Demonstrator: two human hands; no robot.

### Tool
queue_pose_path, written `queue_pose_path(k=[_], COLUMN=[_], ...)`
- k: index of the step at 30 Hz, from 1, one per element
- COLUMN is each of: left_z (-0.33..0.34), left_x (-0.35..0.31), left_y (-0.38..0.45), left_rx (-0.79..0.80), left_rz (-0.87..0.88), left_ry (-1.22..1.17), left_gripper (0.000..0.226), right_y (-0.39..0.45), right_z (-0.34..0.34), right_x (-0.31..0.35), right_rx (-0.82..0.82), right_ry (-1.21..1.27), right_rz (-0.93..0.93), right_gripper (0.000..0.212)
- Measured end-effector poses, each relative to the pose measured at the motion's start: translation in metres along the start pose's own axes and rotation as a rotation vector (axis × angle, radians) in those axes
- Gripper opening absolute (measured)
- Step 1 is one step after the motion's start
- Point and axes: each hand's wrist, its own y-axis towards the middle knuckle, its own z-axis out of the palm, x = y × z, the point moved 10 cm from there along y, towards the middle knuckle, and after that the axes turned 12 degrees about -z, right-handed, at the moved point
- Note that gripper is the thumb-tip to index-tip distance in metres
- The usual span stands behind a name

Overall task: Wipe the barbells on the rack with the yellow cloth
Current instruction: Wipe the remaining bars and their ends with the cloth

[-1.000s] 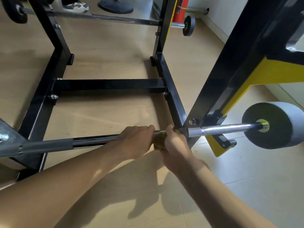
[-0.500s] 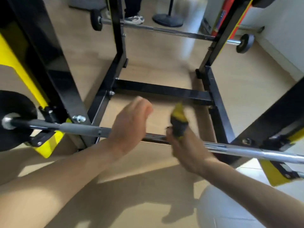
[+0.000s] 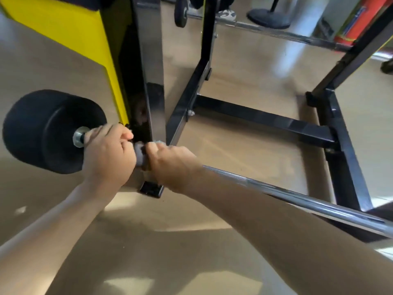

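Note:
A chrome barbell (image 3: pixel 297 196) lies low across the black and yellow rack (image 3: pixel 148 71), with a thick black weight plate (image 3: pixel 42 133) on its left end. My left hand (image 3: pixel 108 152) is wrapped around the bar just inside that plate. My right hand (image 3: pixel 172 165) is closed over the bar right beside it, at the rack's near left upright. A short grey stretch of the bar (image 3: pixel 139 154) shows between the two hands. The yellow cloth is hidden inside my right fist. A second barbell (image 3: pixel 276 31) rests across the far side of the rack.
The rack's black base beams (image 3: pixel 265 120) run across the wooden floor behind the bar. At the back I see a small black plate (image 3: pixel 180 12), a round stand base (image 3: pixel 270 18), a red cylinder (image 3: pixel 359 22) and someone's shoe (image 3: pixel 227 13).
Both hands have slid left along the bar, from its right end to the left plate. Half a second ago the left hand was off the bar; it now grips it.

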Motion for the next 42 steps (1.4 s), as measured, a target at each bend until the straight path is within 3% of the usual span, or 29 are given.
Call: queue_pose_path(k=[5,9,12,15,17,21,25,29,32,34,37,40,42], left_z=[-0.001,-0.004,0.004,0.006,0.006,0.008,0.013,0.012,0.014,0.016,0.014,0.013,0.012], left_x=[0.013,0.034,0.039,0.041,0.039,0.035,0.031,0.033,0.032,0.034,0.034,0.034,0.035], left_y=[0.006,0.004,0.004,0.005,0.007,0.011,0.006,0.006,0.006,0.007,0.011,0.011,0.008], left_rx=[-0.002,-0.042,-0.026,-0.045,-0.038,0.008,0.051,0.042,0.064,0.069,0.041,0.040,0.050], left_rz=[0.062,-0.109,-0.216,-0.192,-0.152,-0.028,-0.010,-0.073,-0.085,-0.074,-0.056,-0.045,-0.043], left_ry=[-0.082,-0.157,-0.109,0.045,0.083,0.114,0.128,0.210,0.283,0.314,0.320,0.279,0.249], left_gripper=[0.024,0.016,0.017,0.016,0.016,0.017,0.017,0.018,0.017,0.016,0.016,0.017,0.016], right_y=[-0.083,-0.094,-0.052,0.011,0.031,-0.005,-0.073,-0.124,-0.094,-0.041,0.019,0.010,-0.019], right_z=[0.007,0.006,0.012,0.031,0.035,0.020,0.018,0.001,0.010,0.010,0.024,0.022,0.021], right_x=[-0.047,-0.052,-0.041,-0.013,-0.010,-0.017,-0.052,-0.070,-0.054,-0.027,-0.005,-0.015,-0.025], right_rx=[0.230,0.346,0.255,0.238,0.222,0.156,0.311,0.428,0.449,0.349,0.346,0.215,0.243], right_ry=[0.207,0.193,0.163,0.180,0.177,0.176,0.196,0.062,0.124,0.179,0.179,0.159,0.223], right_rz=[0.138,0.160,0.101,0.000,0.045,0.013,0.147,0.242,0.196,0.067,0.013,0.058,0.062], right_gripper=[0.023,0.029,0.032,0.034,0.038,0.038,0.023,0.037,0.036,0.029,0.038,0.046,0.042])
